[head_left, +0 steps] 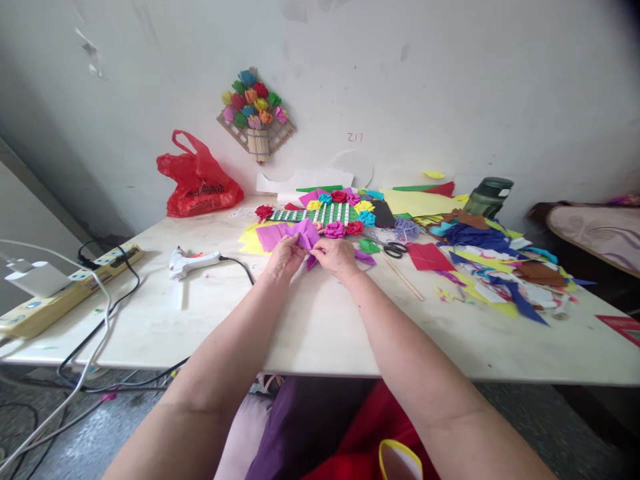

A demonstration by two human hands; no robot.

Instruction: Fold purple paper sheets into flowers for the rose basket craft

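Observation:
A piece of purple crepe paper is held between my two hands over the middle of the table. My left hand grips its left side, fingers closed on it. On the right, my right hand pinches the paper's lower edge. Just beyond lies a green and white woven panel edged with several colourful paper roses; a magenta rose is close to my right hand. More purple and yellow paper sheets lie beside my left hand.
A white glue gun with its cord lies at left, near a power strip. Black scissors, a wooden stick and heaped paper scraps lie right. A red bag and green bottle stand behind.

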